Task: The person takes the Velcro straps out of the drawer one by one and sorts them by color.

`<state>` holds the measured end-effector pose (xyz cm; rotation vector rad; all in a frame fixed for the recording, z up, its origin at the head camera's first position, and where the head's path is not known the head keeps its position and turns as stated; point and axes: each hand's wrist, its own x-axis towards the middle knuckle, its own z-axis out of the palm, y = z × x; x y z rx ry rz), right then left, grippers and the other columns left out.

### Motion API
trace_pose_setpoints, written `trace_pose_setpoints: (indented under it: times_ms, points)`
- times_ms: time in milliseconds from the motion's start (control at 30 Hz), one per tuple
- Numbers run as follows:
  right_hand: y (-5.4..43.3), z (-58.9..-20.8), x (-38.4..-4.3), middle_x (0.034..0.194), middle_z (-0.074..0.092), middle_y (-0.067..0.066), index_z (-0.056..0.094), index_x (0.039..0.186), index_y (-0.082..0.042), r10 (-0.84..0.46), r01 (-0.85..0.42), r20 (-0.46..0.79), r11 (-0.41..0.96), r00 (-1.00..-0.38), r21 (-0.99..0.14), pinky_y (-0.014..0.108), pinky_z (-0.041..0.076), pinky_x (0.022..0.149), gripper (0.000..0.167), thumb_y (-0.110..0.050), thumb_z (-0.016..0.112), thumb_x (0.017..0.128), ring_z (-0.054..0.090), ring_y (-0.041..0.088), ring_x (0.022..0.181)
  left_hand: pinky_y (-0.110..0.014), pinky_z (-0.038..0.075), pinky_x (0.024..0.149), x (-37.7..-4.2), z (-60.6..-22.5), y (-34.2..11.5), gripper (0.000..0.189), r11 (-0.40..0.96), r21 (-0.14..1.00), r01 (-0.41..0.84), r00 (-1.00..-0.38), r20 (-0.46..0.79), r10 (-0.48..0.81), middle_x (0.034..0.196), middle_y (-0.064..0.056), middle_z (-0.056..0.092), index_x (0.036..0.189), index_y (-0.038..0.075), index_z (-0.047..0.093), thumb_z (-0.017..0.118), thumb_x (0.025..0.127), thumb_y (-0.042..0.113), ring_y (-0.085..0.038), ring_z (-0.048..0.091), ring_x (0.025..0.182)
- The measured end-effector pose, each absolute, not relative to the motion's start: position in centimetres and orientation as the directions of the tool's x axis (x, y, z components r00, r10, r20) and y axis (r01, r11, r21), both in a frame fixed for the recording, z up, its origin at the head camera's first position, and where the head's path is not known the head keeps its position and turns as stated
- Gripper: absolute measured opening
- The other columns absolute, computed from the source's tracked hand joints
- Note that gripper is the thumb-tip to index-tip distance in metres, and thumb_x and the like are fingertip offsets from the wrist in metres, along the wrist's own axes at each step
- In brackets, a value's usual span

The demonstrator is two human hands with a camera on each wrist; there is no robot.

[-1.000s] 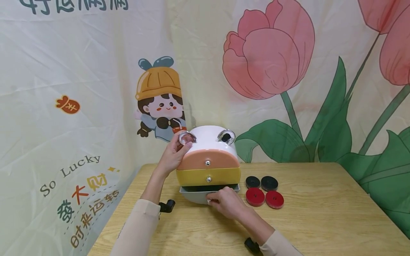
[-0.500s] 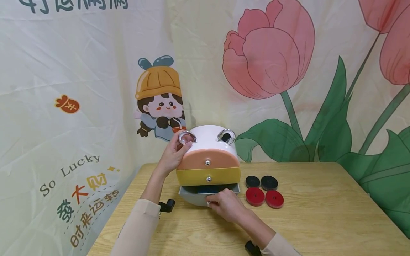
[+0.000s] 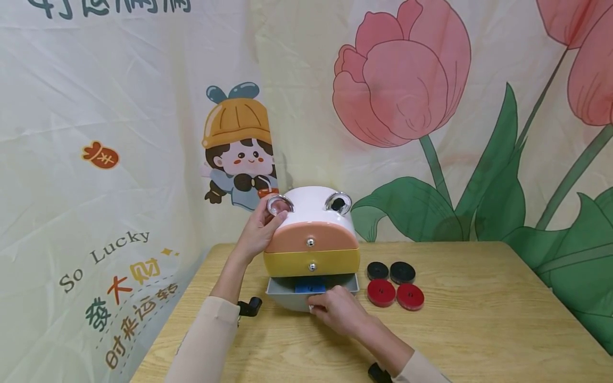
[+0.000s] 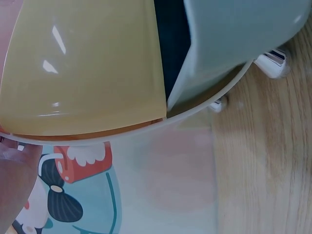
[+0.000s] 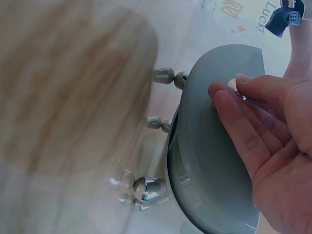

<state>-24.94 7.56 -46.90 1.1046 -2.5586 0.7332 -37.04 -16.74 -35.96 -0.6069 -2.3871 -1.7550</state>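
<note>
A small drawer cabinet [image 3: 313, 205] with a white domed top and silver-ringed eyes stands on the table. Its orange drawer [image 3: 287, 238] and yellow drawer [image 3: 287, 263] sit closed. The lowest, grey drawer [image 3: 284, 303] is pulled partly out, with a flat blue piece [image 3: 310, 287] showing inside. My left hand [image 3: 258, 234] grips the cabinet's upper left side by the eye ring, thumb in front. With thumb and fingertips my right hand [image 3: 341, 311] pinches the grey drawer's small knob [image 5: 232, 85], seen close in the right wrist view.
Right of the cabinet lie two black discs [image 3: 402, 273] and two red discs [image 3: 410, 297] with centre holes. Black wrist-worn devices [image 3: 250, 307] show by each forearm. A printed cloth [image 3: 306, 106] hangs behind the wooden table [image 3: 479, 308].
The grey drawer has come further out toward me with my right hand on its knob, and the blue piece inside has come into view. My left hand has stayed in place.
</note>
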Motion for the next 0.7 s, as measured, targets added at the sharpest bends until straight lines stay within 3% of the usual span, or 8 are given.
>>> trace_pose_setpoints:
  times_ms: [300,700]
  points:
    - [7.5,-47.0,-23.6,0.065,0.059,-0.013,0.072,0.083,-0.02,-0.628,-0.777,0.467,0.566,-0.622,-0.274,0.008,0.031,0.051,0.013,-0.014,0.079,0.092,0.042,-0.005,0.058,-0.054,0.046,0.113,-36.8,-36.1,-16.7,0.065,0.248,0.873,0.42,-0.899,0.363,0.246,0.145,-0.007,0.054,0.156,0.027,0.036,0.066,0.101,0.044,-0.032,0.056,0.13]
    - [7.4,-46.6,-21.7,0.065,0.057,-0.015,0.073,0.085,-0.019,-0.648,-0.764,0.406,0.57,-0.644,-0.301,0.005,0.034,0.051,0.011,-0.014,0.077,0.095,0.041,-0.007,0.057,-0.033,0.053,0.101,-36.9,-36.2,-16.7,0.061,0.25,0.872,0.421,-0.899,0.366,0.24,0.14,-0.006,0.057,0.151,0.034,0.04,0.068,0.099,0.049,-0.028,0.059,0.124]
